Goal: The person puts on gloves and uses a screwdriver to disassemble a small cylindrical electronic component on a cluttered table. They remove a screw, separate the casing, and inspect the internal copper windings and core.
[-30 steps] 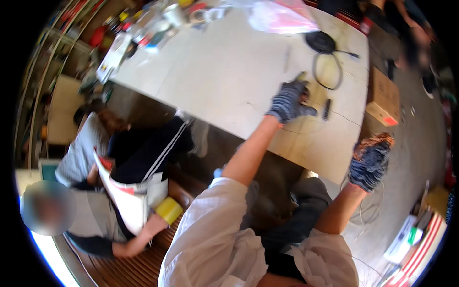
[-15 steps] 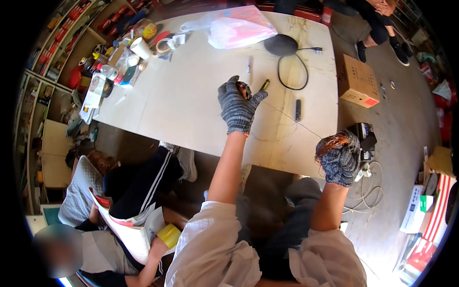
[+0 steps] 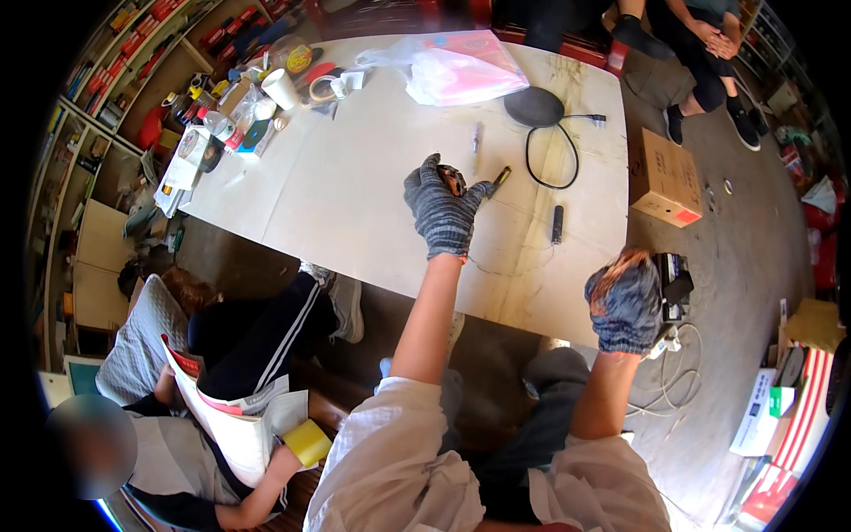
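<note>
coppery strands (image 3: 619,277), bunched within right grip (image 3: 626,306)

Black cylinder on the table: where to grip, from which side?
Probably pinch the black cylinder across its middle, from above, coming in from the wearer's side. It lies flat, slim, its length pointing away; the black cable loops past its far end.

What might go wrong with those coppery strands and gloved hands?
The right hand grips coppery strands at the table's edge, so some might slip to the floor. They might also snag the knit glove. The left hand might knock the yellow-and-black tool beside it.
</note>
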